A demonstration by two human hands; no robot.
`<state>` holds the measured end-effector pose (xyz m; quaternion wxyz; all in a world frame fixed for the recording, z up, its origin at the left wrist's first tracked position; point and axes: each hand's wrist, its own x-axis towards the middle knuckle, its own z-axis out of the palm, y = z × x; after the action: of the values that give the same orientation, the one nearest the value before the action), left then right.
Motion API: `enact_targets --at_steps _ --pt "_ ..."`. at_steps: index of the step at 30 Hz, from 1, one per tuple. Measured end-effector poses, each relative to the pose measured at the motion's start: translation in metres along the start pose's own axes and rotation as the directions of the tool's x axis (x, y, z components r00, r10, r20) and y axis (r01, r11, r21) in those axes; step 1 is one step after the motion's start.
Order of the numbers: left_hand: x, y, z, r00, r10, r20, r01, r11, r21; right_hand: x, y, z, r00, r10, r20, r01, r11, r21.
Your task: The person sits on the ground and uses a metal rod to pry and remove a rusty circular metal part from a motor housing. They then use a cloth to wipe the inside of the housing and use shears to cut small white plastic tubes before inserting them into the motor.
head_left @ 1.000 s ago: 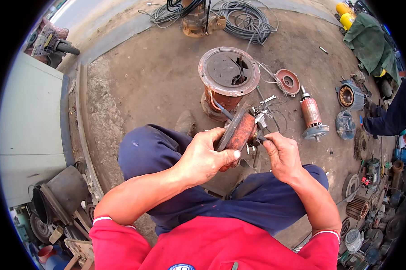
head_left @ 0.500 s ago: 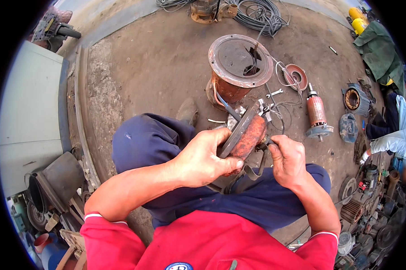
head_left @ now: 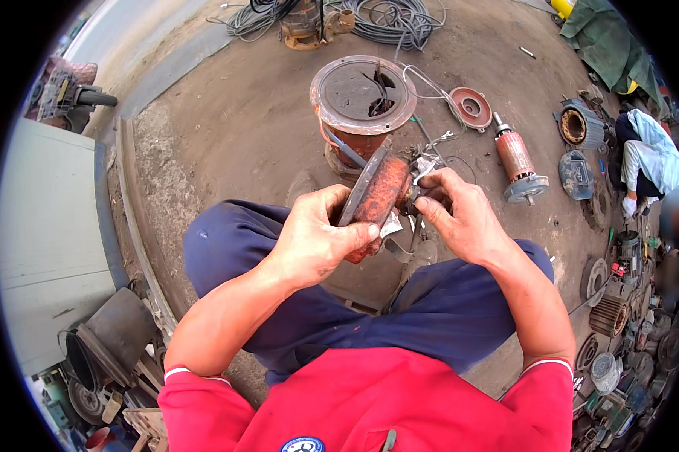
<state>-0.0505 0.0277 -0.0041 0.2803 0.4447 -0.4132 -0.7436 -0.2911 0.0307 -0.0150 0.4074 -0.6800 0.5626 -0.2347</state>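
My left hand [head_left: 309, 235] is closed round a heavy round cover [head_left: 384, 187] with a dark flat flange and a rusty orange-red body, held tilted above my knees. My right hand [head_left: 463, 218] has its thumb and bent fingers round a small dark fitting [head_left: 409, 197] on the cover's right side; the fingers partly hide it. A blue cable [head_left: 344, 148] runs from behind the flange to a rusty motor housing [head_left: 363, 87] standing upright in front of me. Loose wires stick out of the opening in its top.
Right of the housing lie a red ring-shaped cover [head_left: 471, 108], a rotor with shaft [head_left: 513, 154] and a blue-grey stator [head_left: 580, 124]. Cable coils [head_left: 396, 22] lie at the back. A crouching person [head_left: 644, 154] is at far right, near many motor parts. A pale cabinet [head_left: 53, 241] stands left.
My right hand has moved up and left from a dark piece below the cover to the fitting on its side. The cover is raised slightly, and the whole view has shifted.
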Motion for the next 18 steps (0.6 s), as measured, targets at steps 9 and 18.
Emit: enact_targets --at_steps 9,18 --pt "0.007 -0.005 0.01 0.995 0.095 -0.03 -0.095 0.995 -0.001 -0.007 0.009 -0.009 0.998 0.048 0.029 -0.044 0.992 -0.119" --pt "0.003 -0.018 0.029 0.881 0.456 0.129 -0.425 0.641 0.639 -0.018 0.015 -0.003 0.999 -0.036 0.041 0.027 0.98 0.197"
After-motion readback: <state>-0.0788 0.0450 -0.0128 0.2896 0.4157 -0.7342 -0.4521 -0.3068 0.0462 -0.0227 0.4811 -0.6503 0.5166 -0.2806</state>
